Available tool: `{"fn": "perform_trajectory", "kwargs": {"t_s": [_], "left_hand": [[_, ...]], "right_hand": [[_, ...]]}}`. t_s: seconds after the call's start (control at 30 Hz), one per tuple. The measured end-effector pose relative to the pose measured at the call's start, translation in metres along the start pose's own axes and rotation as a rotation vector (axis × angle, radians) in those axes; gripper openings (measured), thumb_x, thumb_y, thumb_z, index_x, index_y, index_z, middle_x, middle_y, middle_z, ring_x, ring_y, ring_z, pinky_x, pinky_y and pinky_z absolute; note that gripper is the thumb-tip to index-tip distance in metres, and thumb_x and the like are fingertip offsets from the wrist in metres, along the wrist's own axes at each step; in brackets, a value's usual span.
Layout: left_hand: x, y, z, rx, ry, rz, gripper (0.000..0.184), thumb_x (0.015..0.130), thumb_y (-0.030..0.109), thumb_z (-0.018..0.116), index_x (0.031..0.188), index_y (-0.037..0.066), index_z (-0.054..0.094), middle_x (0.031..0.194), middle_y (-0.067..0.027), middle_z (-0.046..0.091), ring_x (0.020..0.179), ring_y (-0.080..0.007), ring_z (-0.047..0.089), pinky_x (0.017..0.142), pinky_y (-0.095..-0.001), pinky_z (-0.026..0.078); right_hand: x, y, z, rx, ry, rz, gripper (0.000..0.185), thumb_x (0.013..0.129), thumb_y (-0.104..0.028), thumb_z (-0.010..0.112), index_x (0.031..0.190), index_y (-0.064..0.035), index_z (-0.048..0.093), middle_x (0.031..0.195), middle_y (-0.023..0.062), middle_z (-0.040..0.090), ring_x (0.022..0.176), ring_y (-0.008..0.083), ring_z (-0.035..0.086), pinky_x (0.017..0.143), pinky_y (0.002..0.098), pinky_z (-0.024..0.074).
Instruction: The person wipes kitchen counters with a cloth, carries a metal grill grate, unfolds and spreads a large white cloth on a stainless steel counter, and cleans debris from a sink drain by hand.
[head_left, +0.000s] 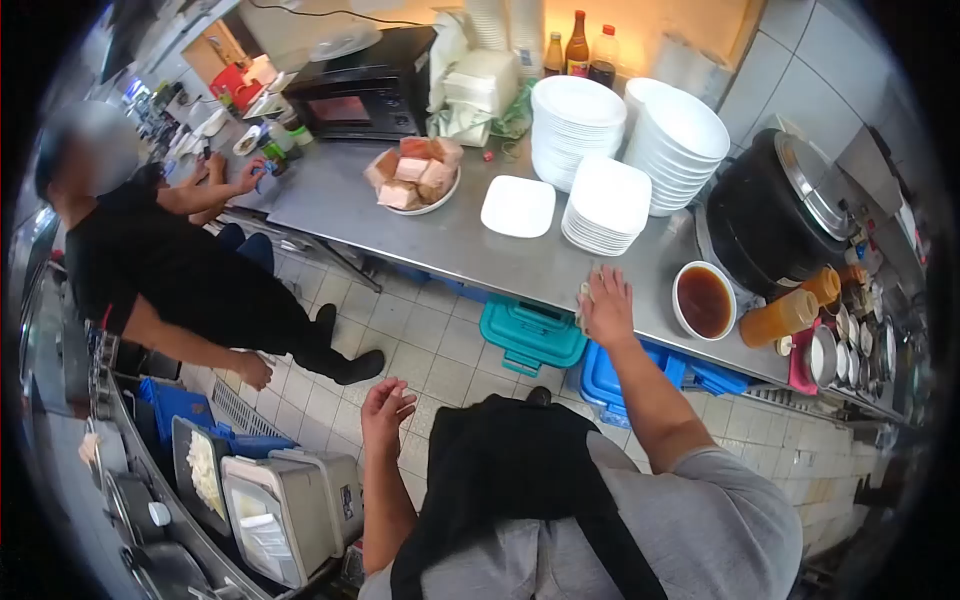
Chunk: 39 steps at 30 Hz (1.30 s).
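My right hand (607, 305) presses down at the front edge of the steel counter (450, 240), fingers stretched over what looks like a thin pale cloth (583, 300); most of it is hidden under the palm. Just beyond the fingertips stands a stack of square white plates (607, 200). A single square plate, or a low stack (518, 206), lies to its left. A white bowl of reddish-brown liquid (704, 301) is to the right of this hand. Over the floor, away from the counter, my left hand (386, 408) hangs with loosely bent fingers apart, nothing visible in it.
Round plate stacks (578, 125), a black soup pot (775, 215) and sauce bottles (780, 318) crowd the right. A dish of pink-white blocks (415, 180) sits left. Lidded bins (533, 335) are below. A person in black (180, 260) stands left; grey tubs (290, 510) are behind-left.
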<state>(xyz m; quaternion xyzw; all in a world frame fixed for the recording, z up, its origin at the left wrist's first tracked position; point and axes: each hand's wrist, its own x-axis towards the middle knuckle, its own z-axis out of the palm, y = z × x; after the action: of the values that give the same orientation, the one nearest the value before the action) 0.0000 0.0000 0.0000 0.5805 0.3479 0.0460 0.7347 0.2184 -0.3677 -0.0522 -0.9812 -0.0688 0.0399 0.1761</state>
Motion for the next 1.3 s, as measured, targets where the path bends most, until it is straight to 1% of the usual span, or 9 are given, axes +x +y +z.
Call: {"fn": "perform_trajectory", "kwargs": {"t_s": [0.07, 0.1, 0.17, 0.4, 0.5, 0.57, 0.87, 1.1, 1.3], "left_hand": [[0.003, 0.026, -0.001, 0.056, -0.062, -0.01, 0.034, 0.091, 0.016, 0.062, 0.121, 0.003, 0.052, 0.109, -0.0087, 0.063, 0.086, -0.0205, 0.066, 0.072, -0.0312, 0.053], [0.048, 0.012, 0.076, -0.024, -0.122, -0.022, 0.034, 0.091, 0.016, 0.062, 0.121, 0.003, 0.052, 0.109, -0.0087, 0.063, 0.086, -0.0205, 0.066, 0.072, -0.0312, 0.053], [0.075, 0.048, 0.099, 0.101, -0.258, -0.008, 0.037, 0.091, 0.017, 0.062, 0.122, 0.001, 0.052, 0.11, -0.0098, 0.06, 0.085, -0.0184, 0.065, 0.073, -0.0296, 0.053], [0.214, 0.094, 0.234, 0.337, -0.522, -0.047, 0.05, 0.09, 0.019, 0.061, 0.133, 0.0, 0.042, 0.116, -0.014, 0.058, 0.082, -0.0219, 0.066, 0.065, -0.03, 0.055], [0.25, 0.096, 0.276, 0.456, -0.49, -0.046, 0.047, 0.091, 0.016, 0.059, 0.131, -0.001, 0.043, 0.116, -0.0175, 0.058, 0.08, -0.0232, 0.067, 0.06, -0.03, 0.056], [0.29, 0.07, 0.284, 0.43, -0.587, -0.109, 0.04, 0.09, 0.011, 0.055, 0.126, -0.003, 0.045, 0.114, -0.0202, 0.058, 0.081, -0.0255, 0.068, 0.059, -0.0314, 0.058], [0.22, 0.121, 0.242, 0.248, -0.51, 0.04, 0.022, 0.086, 0.002, 0.051, 0.107, -0.006, 0.051, 0.1, -0.0155, 0.06, 0.078, -0.0237, 0.066, 0.059, -0.0322, 0.059], [0.165, 0.15, 0.333, 0.334, -0.721, 0.13, 0.025, 0.088, 0.005, 0.05, 0.111, -0.005, 0.049, 0.1, -0.0168, 0.062, 0.076, -0.0209, 0.066, 0.059, -0.0298, 0.057], [0.155, 0.129, 0.388, 0.406, -0.7, 0.144, 0.027, 0.091, 0.011, 0.054, 0.112, -0.005, 0.047, 0.091, -0.0153, 0.063, 0.063, -0.0191, 0.064, 0.053, -0.0281, 0.055]], "right_hand": [[-0.023, -0.019, 0.01, 0.017, 0.191, -0.048, 0.052, 0.09, -0.03, 0.056, 0.135, -0.006, 0.046, 0.145, 0.0187, 0.038, 0.137, 0.0418, 0.029, 0.112, 0.0578, 0.0199], [0.024, 0.028, -0.019, -0.079, 0.224, -0.046, 0.052, 0.09, -0.03, 0.056, 0.135, -0.006, 0.046, 0.145, 0.0187, 0.038, 0.137, 0.0418, 0.029, 0.112, 0.0578, 0.0199], [0.019, 0.014, -0.009, -0.05, 0.289, -0.061, 0.045, 0.092, -0.027, 0.054, 0.131, -0.0056, 0.051, 0.142, 0.0189, 0.042, 0.136, 0.0401, 0.031, 0.112, 0.0553, 0.022], [0.022, 0.031, -0.003, 0.09, 0.263, -0.002, 0.041, 0.091, -0.022, 0.055, 0.129, -0.0049, 0.053, 0.141, 0.0206, 0.043, 0.137, 0.0389, 0.031, 0.111, 0.0549, 0.0243], [0.031, 0.039, -0.023, 0.205, 0.515, 0.215, 0.047, 0.089, -0.023, 0.058, 0.132, -0.0048, 0.05, 0.143, 0.024, 0.038, 0.137, 0.0421, 0.029, 0.11, 0.0556, 0.0247], [0.033, 0.018, -0.046, -0.07, 0.614, 0.324, 0.055, 0.087, -0.026, 0.061, 0.135, -0.0047, 0.046, 0.147, 0.027, 0.031, 0.138, 0.0455, 0.025, 0.11, 0.0556, 0.0249], [0.022, 0.008, -0.005, -0.15, 0.458, 0.37, 0.059, 0.087, -0.037, 0.059, 0.132, -0.0014, 0.049, 0.149, 0.026, 0.027, 0.14, 0.0446, 0.019, 0.114, 0.0545, 0.0162], [0.044, 0.026, -0.01, -0.106, 0.491, 0.378, 0.054, 0.087, -0.034, 0.058, 0.131, -0.0019, 0.05, 0.148, 0.0254, 0.028, 0.139, 0.044, 0.02, 0.114, 0.0531, 0.0177], [0.046, 0.046, -0.009, -0.024, 0.497, 0.372, 0.038, 0.088, -0.017, 0.055, 0.123, -0.0019, 0.055, 0.141, 0.0206, 0.04, 0.135, 0.039, 0.031, 0.111, 0.0505, 0.0247]]}}
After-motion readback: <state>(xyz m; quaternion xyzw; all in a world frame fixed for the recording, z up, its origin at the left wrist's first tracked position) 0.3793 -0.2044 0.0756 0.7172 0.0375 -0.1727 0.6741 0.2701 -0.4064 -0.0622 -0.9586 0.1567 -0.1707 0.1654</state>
